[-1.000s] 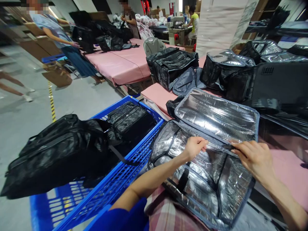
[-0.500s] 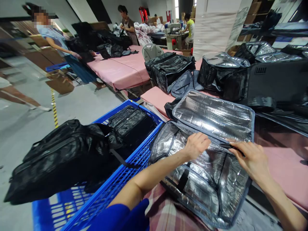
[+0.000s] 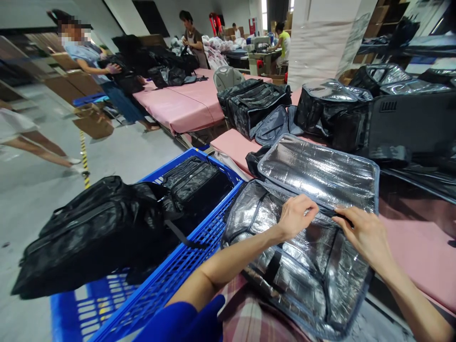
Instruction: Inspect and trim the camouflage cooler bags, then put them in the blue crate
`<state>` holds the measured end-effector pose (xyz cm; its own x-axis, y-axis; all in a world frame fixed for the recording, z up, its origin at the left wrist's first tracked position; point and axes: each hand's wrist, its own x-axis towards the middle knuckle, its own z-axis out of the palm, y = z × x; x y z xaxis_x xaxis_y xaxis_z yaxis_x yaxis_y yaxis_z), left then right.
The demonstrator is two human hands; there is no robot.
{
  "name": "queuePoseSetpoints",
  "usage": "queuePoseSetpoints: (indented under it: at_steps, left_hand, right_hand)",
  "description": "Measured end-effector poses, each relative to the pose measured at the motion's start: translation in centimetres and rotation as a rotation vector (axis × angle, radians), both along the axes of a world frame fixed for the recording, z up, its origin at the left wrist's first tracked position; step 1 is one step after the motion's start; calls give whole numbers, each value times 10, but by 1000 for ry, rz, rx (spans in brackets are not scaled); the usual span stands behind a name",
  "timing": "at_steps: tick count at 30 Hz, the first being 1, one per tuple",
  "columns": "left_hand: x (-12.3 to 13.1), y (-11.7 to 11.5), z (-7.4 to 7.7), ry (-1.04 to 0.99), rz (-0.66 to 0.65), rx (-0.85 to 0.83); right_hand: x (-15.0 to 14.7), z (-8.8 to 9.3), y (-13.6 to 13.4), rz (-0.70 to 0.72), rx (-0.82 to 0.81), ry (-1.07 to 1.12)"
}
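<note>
In the head view an insulated bag with a shiny silver lining lies open before me, its lid folded back. My left hand is closed at the seam between lid and body, fingers pinched on the edge there. Just to the right, my right hand is closed around a small dark tool, which looks like thread snips; its tip is at the same seam. Most of the tool is hidden by the fingers. A black strap lies across the lining nearer to me.
At left a blue plastic crate holds black camouflage bags. More bags stand on the pink-covered table at the back and right. Several people are in the background, one standing beside another pink table.
My right hand has moved slightly left toward my left hand, with the dark tool now less visible. The bag stays open in place. A person at back left has raised a hand.
</note>
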<state>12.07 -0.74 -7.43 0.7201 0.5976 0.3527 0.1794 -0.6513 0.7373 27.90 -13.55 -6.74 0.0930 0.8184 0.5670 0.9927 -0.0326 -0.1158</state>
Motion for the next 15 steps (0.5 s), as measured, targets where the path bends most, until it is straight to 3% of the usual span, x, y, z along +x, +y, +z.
queuePoseSetpoints:
  at_steps: [6,8,11,13,15]
  left_hand:
    - [-5,0,2,-46,12,-54]
    - [-15,3,-2,-4,-89,-119]
    - [-29,11,-11,204,-236,-389]
    - [-31,16,-17,211,-124,-670]
    - [-26,19,-18,60,58,-936]
  right_hand:
    - [-4,1,3,-20,9,-89]
    - [-3,-1,1,-16,11,-65]
    - [1,-5,-1,-6,-4,42]
    - [1,-7,-1,-18,-14,88]
    - [-3,-6,2,-34,5,95]
